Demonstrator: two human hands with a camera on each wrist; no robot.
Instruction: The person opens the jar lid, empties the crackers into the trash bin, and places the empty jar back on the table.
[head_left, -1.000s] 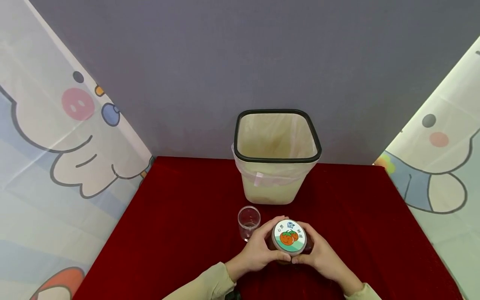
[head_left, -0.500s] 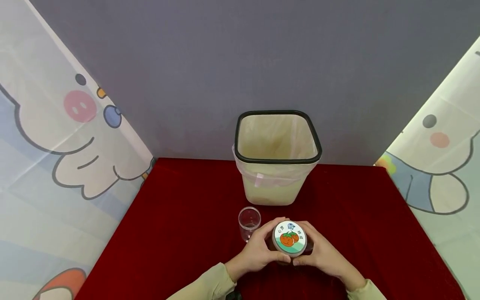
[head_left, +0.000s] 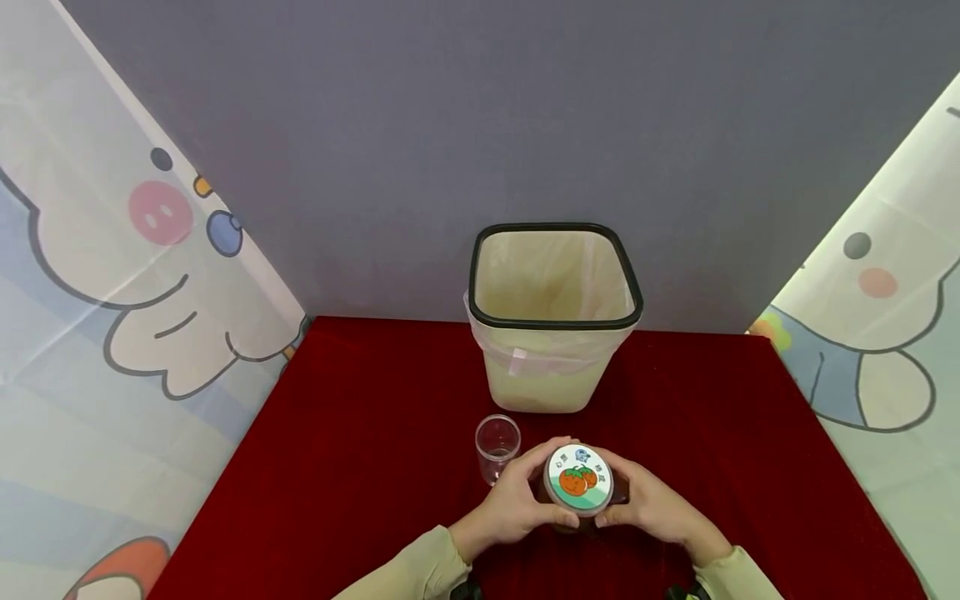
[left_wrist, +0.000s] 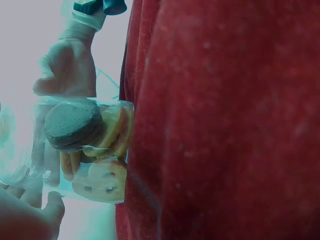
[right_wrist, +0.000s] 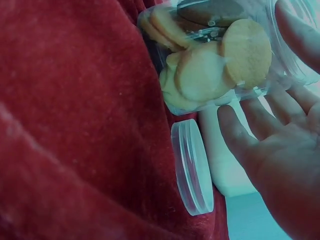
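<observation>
Between both hands stands a clear plastic jar of biscuits, upright on the red cloth. Its round lid carries a white and green label with orange fruit. My left hand grips the jar's left side, thumb in front and fingers around the far side. My right hand holds the other side, its thumb tip at the jar's near edge. Round pale biscuits and a dark one show through the wall. Left of the jar, close to my left fingers, stands a clear round container.
A cream waste bin with a black rim and a liner stands behind the jar. Red cloth covers the table. A grey wall rises behind it, with cartoon-printed sheets on both sides.
My right thumb has shifted slightly to the right along the jar's near edge, and the right wrist has turned so its dark band shows. The jar and left hand stay in place.
</observation>
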